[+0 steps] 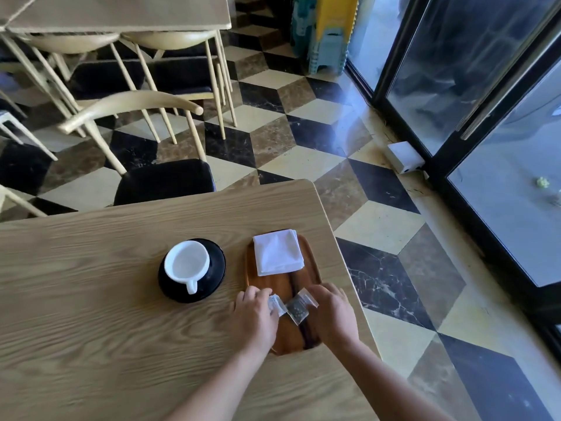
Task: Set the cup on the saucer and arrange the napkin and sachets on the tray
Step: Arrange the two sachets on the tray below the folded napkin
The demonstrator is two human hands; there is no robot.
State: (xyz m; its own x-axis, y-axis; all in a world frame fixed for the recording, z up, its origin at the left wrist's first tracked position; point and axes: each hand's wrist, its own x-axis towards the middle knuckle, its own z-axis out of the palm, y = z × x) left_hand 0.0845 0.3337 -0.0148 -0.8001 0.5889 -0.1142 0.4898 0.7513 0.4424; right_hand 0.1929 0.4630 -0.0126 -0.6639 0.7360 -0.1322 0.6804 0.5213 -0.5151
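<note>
A white cup [186,264] stands upright on a black saucer [217,268], its handle pointing toward me. To its right lies a brown wooden tray [283,284]. A folded white napkin [277,252] rests on the tray's far end. Over the tray's near half, my left hand [255,317] pinches a pale sachet [277,305] and my right hand [331,314] pinches a dark speckled sachet [299,308]. The two sachets sit side by side, almost touching, just above or on the tray; I cannot tell which.
The light wooden table [106,299] ends just right of the tray, with a checkered floor [379,226] beyond. A black-seated chair [164,180] is tucked at the far edge. Glass doors [485,117] run along the right.
</note>
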